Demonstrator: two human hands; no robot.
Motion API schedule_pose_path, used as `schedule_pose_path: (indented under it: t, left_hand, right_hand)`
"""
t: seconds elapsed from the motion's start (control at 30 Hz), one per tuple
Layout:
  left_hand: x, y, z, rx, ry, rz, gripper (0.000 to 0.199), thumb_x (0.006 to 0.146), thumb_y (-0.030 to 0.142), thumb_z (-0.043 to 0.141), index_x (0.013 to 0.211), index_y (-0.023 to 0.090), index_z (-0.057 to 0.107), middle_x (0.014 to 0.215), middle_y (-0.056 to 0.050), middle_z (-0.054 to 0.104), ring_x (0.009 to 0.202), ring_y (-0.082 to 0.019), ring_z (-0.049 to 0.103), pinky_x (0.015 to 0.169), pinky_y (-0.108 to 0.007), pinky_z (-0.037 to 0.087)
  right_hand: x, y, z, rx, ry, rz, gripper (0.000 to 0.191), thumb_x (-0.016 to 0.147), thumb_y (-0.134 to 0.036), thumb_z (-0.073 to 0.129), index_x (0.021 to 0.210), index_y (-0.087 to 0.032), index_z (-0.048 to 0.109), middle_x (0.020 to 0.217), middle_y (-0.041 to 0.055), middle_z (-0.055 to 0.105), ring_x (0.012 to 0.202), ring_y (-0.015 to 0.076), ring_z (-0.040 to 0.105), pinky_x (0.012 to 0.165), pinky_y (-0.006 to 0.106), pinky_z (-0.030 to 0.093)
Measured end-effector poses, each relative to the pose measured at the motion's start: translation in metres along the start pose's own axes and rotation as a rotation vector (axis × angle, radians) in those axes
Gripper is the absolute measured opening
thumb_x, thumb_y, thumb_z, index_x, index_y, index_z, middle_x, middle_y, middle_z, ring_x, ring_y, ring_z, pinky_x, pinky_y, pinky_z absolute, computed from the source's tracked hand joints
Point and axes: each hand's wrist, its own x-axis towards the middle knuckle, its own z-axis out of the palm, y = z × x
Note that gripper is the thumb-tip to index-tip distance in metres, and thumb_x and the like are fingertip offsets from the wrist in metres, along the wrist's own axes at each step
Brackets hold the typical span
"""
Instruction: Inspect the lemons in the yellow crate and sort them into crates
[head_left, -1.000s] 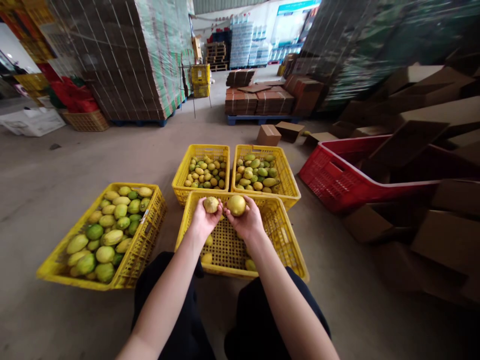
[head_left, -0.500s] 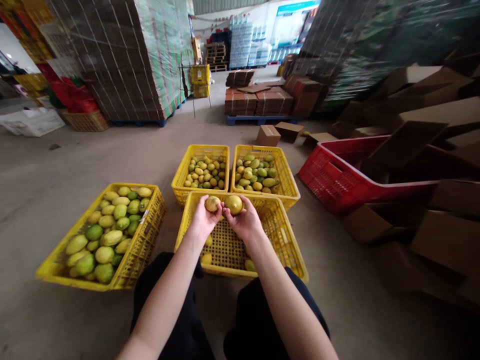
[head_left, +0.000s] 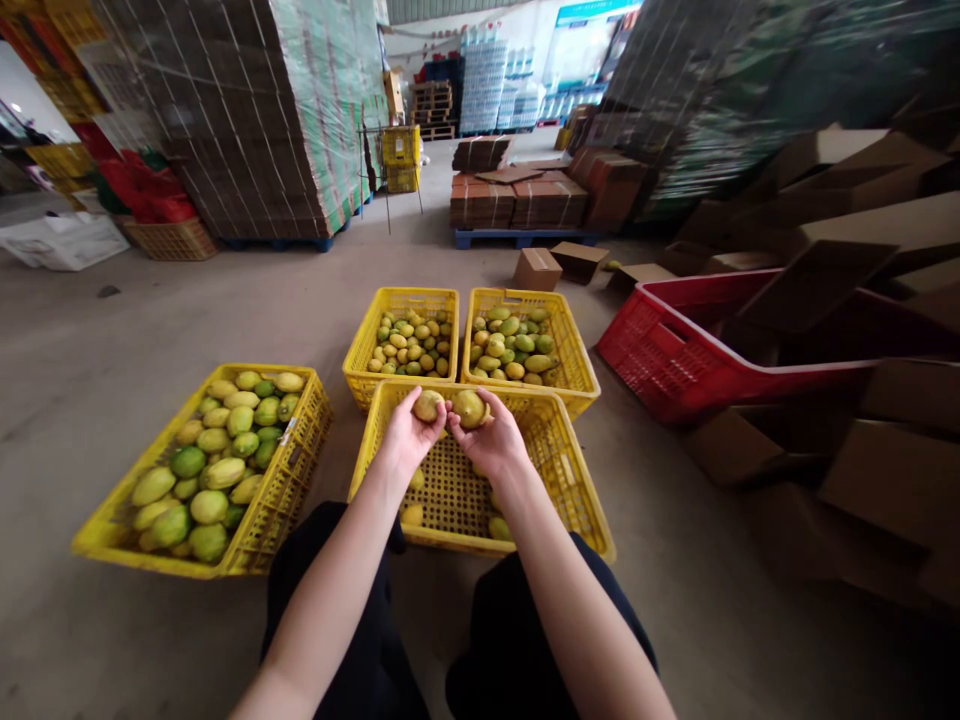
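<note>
My left hand point(head_left: 410, 437) is closed around a yellow lemon point(head_left: 428, 405). In my right hand point(head_left: 495, 437) sits a second, slightly larger lemon point(head_left: 469, 409), gripped by the fingers and thumb. Both hands are side by side with the fingertips almost meeting, above the near yellow crate point(head_left: 566, 470). A few lemons point(head_left: 412, 514) lie on that crate's perforated floor, partly hidden by my forearms. Behind it stand a left crate point(head_left: 363, 372) of small yellow lemons and a right crate point(head_left: 581, 385) of greener ones.
To the left, a yellow crate point(head_left: 313, 430) is heaped with yellow and green lemons. At the right stands a red crate point(head_left: 660, 365) among loose cardboard boxes point(head_left: 892, 480). Flattened cartons lie on a blue pallet point(head_left: 517, 240) farther back. Wrapped stacks point(head_left: 240, 120) rise behind.
Both hands stay over the near crate with their lemons. The left hand's lemon has shifted and turned slightly; otherwise little differs.
</note>
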Motion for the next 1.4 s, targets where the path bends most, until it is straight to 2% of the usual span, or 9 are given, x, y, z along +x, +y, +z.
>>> schedule_pose_path:
  t: [0.3, 0.47, 0.67, 0.8, 0.9, 1.0, 1.13, 1.27, 1.4]
  left_hand:
    - [0.003, -0.002, -0.002, 0.022, -0.002, -0.010, 0.027, 0.094, 0.025, 0.043, 0.081, 0.005, 0.056, 0.068, -0.011, 0.061, 0.051, -0.007, 0.057, 0.047, -0.013, 0.053]
    - [0.004, -0.003, -0.002, 0.000, 0.020, 0.090, 0.021, 0.092, 0.023, 0.048, 0.082, 0.007, 0.057, 0.067, -0.010, 0.063, 0.055, -0.011, 0.062, 0.046, -0.013, 0.053]
    - [0.003, -0.004, -0.004, -0.041, -0.108, 0.090, 0.022, 0.092, 0.028, 0.049, 0.091, 0.008, 0.058, 0.080, -0.011, 0.066, 0.073, -0.015, 0.068, 0.056, -0.017, 0.057]
    - [0.000, -0.009, -0.003, 0.056, -0.185, 0.294, 0.012, 0.085, 0.021, 0.060, 0.094, 0.013, 0.057, 0.089, -0.008, 0.066, 0.080, -0.015, 0.068, 0.070, -0.023, 0.058]
    - [-0.007, -0.012, -0.001, 0.226, -0.207, 0.528, 0.024, 0.074, 0.016, 0.071, 0.095, 0.017, 0.059, 0.094, -0.003, 0.066, 0.084, -0.014, 0.067, 0.075, -0.025, 0.057]
    - [-0.016, -0.013, 0.001, 0.409, -0.190, 0.737, 0.035, 0.066, 0.011, 0.076, 0.097, 0.019, 0.064, 0.102, -0.001, 0.066, 0.092, -0.011, 0.064, 0.083, -0.020, 0.052]
    - [-0.026, -0.017, 0.004, 0.507, -0.149, 0.846, 0.046, 0.060, 0.003, 0.077, 0.100, 0.020, 0.066, 0.110, -0.003, 0.067, 0.105, -0.014, 0.061, 0.086, -0.018, 0.049]
    - [-0.034, -0.024, 0.006, 0.551, -0.105, 0.939, 0.048, 0.058, 0.002, 0.077, 0.100, 0.023, 0.067, 0.118, -0.004, 0.063, 0.119, -0.019, 0.054, 0.085, -0.021, 0.051]
    - [-0.041, -0.028, 0.006, 0.559, -0.089, 1.058, 0.045, 0.060, 0.005, 0.077, 0.100, 0.024, 0.067, 0.119, -0.003, 0.062, 0.123, -0.019, 0.051, 0.087, -0.022, 0.051]
  right_hand:
    - [-0.003, -0.001, 0.001, -0.047, 0.007, 0.027, 0.023, 0.087, -0.029, 0.046, 0.094, -0.010, 0.057, 0.066, 0.0092, 0.064, 0.056, 0.0147, 0.060, 0.045, 0.021, 0.053]
    - [-0.004, 0.000, 0.002, -0.026, -0.007, 0.038, 0.020, 0.086, -0.027, 0.048, 0.095, -0.012, 0.058, 0.068, 0.0091, 0.065, 0.058, 0.0153, 0.061, 0.045, 0.021, 0.053]
    - [-0.002, 0.000, 0.000, -0.049, -0.006, -0.001, 0.016, 0.084, -0.025, 0.050, 0.088, -0.012, 0.059, 0.066, 0.0067, 0.066, 0.055, 0.0138, 0.060, 0.046, 0.021, 0.052]
    - [-0.003, 0.002, 0.001, -0.106, -0.038, -0.067, 0.011, 0.079, -0.022, 0.055, 0.084, -0.014, 0.060, 0.067, 0.0041, 0.067, 0.057, 0.0134, 0.060, 0.048, 0.021, 0.052]
    - [-0.005, 0.003, 0.001, -0.249, 0.000, -0.299, 0.016, 0.069, -0.020, 0.065, 0.083, -0.018, 0.057, 0.072, 0.0003, 0.065, 0.063, 0.0133, 0.060, 0.050, 0.022, 0.052]
    - [-0.011, 0.004, -0.001, -0.493, 0.073, -0.698, 0.040, 0.059, -0.020, 0.076, 0.092, -0.023, 0.054, 0.081, -0.0038, 0.061, 0.072, 0.0127, 0.058, 0.057, 0.023, 0.053]
    - [-0.023, 0.003, -0.003, -0.801, 0.075, -1.119, 0.048, 0.062, -0.021, 0.075, 0.105, -0.026, 0.055, 0.096, -0.0020, 0.059, 0.080, 0.0124, 0.056, 0.076, 0.027, 0.051]
    - [-0.032, 0.005, -0.003, -0.992, 0.049, -1.262, 0.048, 0.069, -0.023, 0.070, 0.114, -0.028, 0.053, 0.116, 0.0024, 0.057, 0.101, 0.0174, 0.056, 0.091, 0.034, 0.047]
    - [-0.037, 0.011, -0.005, -1.031, 0.058, -1.358, 0.052, 0.070, -0.021, 0.069, 0.118, -0.028, 0.050, 0.118, 0.0039, 0.056, 0.108, 0.0194, 0.055, 0.094, 0.036, 0.045]
